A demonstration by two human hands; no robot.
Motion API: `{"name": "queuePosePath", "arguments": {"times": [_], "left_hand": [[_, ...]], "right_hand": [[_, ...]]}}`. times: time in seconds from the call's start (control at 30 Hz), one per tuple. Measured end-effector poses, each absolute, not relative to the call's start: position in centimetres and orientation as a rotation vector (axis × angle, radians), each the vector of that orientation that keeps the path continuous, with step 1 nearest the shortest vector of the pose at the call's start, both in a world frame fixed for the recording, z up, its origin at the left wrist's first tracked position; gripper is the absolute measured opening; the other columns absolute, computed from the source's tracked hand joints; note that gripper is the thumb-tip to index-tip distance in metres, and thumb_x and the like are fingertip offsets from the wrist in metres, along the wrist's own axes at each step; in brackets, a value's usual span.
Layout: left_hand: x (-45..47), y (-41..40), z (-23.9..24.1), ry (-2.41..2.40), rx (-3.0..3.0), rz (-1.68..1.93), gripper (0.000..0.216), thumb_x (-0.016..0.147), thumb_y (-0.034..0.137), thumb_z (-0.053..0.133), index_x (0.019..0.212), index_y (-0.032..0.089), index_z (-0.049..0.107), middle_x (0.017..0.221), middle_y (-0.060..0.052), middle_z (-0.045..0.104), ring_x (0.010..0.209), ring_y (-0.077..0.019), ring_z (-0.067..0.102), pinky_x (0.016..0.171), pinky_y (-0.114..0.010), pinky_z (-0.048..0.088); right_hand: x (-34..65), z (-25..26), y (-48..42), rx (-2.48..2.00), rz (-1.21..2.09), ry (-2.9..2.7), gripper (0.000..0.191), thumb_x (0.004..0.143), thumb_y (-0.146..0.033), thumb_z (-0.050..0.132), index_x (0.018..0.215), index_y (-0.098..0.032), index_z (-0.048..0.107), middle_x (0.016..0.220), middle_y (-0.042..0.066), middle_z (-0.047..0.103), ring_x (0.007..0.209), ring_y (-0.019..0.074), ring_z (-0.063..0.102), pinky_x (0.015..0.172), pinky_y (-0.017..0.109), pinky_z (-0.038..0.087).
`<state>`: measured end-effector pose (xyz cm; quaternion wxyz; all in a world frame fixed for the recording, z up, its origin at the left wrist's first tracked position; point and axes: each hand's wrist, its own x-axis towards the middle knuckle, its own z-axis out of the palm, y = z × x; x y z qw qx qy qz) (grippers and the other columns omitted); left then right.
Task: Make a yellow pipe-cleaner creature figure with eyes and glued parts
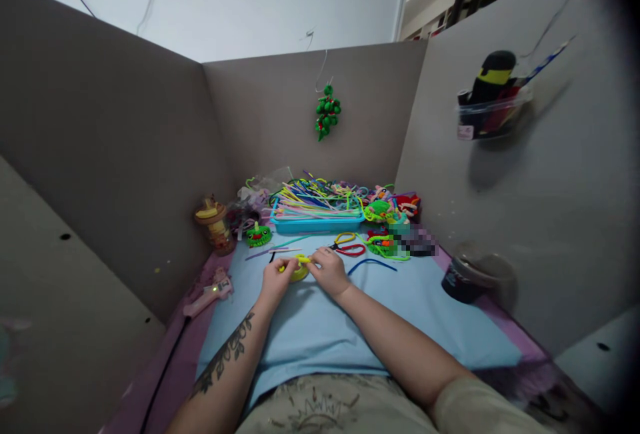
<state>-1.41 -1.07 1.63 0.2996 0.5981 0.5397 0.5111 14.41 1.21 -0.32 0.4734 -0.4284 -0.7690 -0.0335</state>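
My left hand [276, 282] and my right hand [329, 272] are close together over the light blue cloth [320, 327]. Both pinch a yellow pipe-cleaner piece [300, 273], curled and partly covered by my fingers. Just beyond my right hand lie scissors with one yellow and one red handle [353, 249]. To its right, a dark blue pipe cleaner [373, 261] rests bent on the cloth. Several loose pipe cleaners, one purple [267, 251], lie past my left hand. A green fuzzy figure [259, 235] sits further back on the left.
A blue tray [320, 225] heaped with colourful pipe cleaners stands at the back. Fuzzy craft pieces [379, 211] lie right of it. At left are a pink glue gun [210, 293] and a cup [215, 224]; at right, a dark container [463, 281]. Grey panels surround the table.
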Motion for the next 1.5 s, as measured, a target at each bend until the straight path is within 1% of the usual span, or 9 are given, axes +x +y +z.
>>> {"name": "queuePosePath", "arguments": {"times": [0.23,0.4,0.47,0.63,0.83,1.0,1.2,1.37,1.5], "left_hand": [[-1.36,-1.06,1.65,1.414,1.574,1.39,0.031,0.072,0.042,0.055,0.064,0.014,0.066,0.071,-0.005,0.067,0.068,-0.0166,0.06,0.064,-0.024,0.044],[-1.24,-1.28,2.0,1.364,1.622,1.396,0.028,0.073,0.04,0.055,0.07,0.014,0.065,0.077,-0.006,0.067,0.076,-0.0175,0.06,0.071,-0.026,0.045],[-1.16,-1.26,2.01,1.336,1.643,1.421,0.026,0.073,0.038,0.055,0.072,0.014,0.065,0.08,-0.007,0.067,0.079,-0.0176,0.06,0.075,-0.027,0.045],[-1.16,-0.99,1.61,1.284,1.685,1.45,0.023,0.074,0.036,0.055,0.074,0.015,0.065,0.084,-0.007,0.067,0.083,-0.018,0.06,0.078,-0.029,0.045],[-1.27,-0.94,1.57,1.305,1.698,1.377,0.027,0.077,0.037,0.052,0.079,0.015,0.067,0.086,-0.007,0.069,0.082,-0.0183,0.061,0.076,-0.028,0.046],[-1.22,-1.12,1.81,1.329,1.732,1.362,0.026,0.076,0.036,0.052,0.074,0.015,0.068,0.083,-0.006,0.069,0.08,-0.0184,0.061,0.074,-0.027,0.045],[-1.14,-1.3,1.72,1.33,1.672,1.345,0.031,0.074,0.041,0.055,0.068,0.013,0.067,0.068,-0.006,0.067,0.067,-0.0176,0.059,0.064,-0.027,0.045],[-1.15,-1.15,1.52,1.311,1.591,1.327,0.034,0.073,0.045,0.055,0.067,0.013,0.065,0.067,-0.004,0.065,0.064,-0.0159,0.057,0.06,-0.025,0.043],[-1.14,-1.06,1.49,1.319,1.54,1.336,0.036,0.072,0.047,0.055,0.062,0.013,0.063,0.058,-0.002,0.06,0.057,-0.0137,0.053,0.054,-0.023,0.04]], "right_hand": [[14.4,-0.23,1.02,-1.063,-0.025,-1.937,0.008,0.076,-0.025,0.06,0.072,-0.019,0.057,0.075,0.003,0.057,0.077,0.0181,0.051,0.07,0.028,0.038],[14.47,-0.06,0.83,-1.033,0.078,-1.984,0.022,0.077,-0.036,0.06,0.091,-0.019,0.058,0.083,0.004,0.057,0.078,0.0168,0.052,0.07,0.026,0.039],[14.54,-0.09,0.85,-1.034,0.076,-2.009,0.017,0.082,-0.035,0.054,0.084,-0.019,0.058,0.079,0.003,0.056,0.075,0.0156,0.052,0.068,0.025,0.038],[14.62,-0.29,1.05,-1.065,0.043,-2.033,0.022,0.086,-0.029,0.048,0.067,-0.019,0.055,0.07,0.001,0.054,0.07,0.0142,0.051,0.064,0.024,0.036],[14.59,-0.62,1.34,-1.074,0.0,-1.948,0.021,0.086,-0.026,0.048,0.068,-0.019,0.056,0.07,0.002,0.055,0.07,0.0146,0.051,0.066,0.024,0.036],[14.61,-0.66,1.51,-1.109,-0.033,-1.887,0.021,0.085,-0.028,0.052,0.066,-0.019,0.056,0.07,0.002,0.055,0.072,0.0154,0.051,0.067,0.025,0.035],[14.5,-0.44,1.52,-1.097,-0.063,-1.848,0.022,0.083,-0.029,0.056,0.063,-0.019,0.055,0.068,0.002,0.055,0.071,0.0164,0.049,0.067,0.026,0.035],[14.59,-0.28,1.52,-1.11,-0.07,-1.866,0.021,0.082,-0.029,0.057,0.063,-0.019,0.056,0.068,0.003,0.055,0.072,0.0173,0.049,0.067,0.027,0.035],[14.54,-0.24,1.3,-1.105,-0.104,-1.906,0.019,0.082,-0.029,0.056,0.066,-0.019,0.058,0.07,0.004,0.055,0.075,0.0182,0.049,0.069,0.028,0.035]]}}
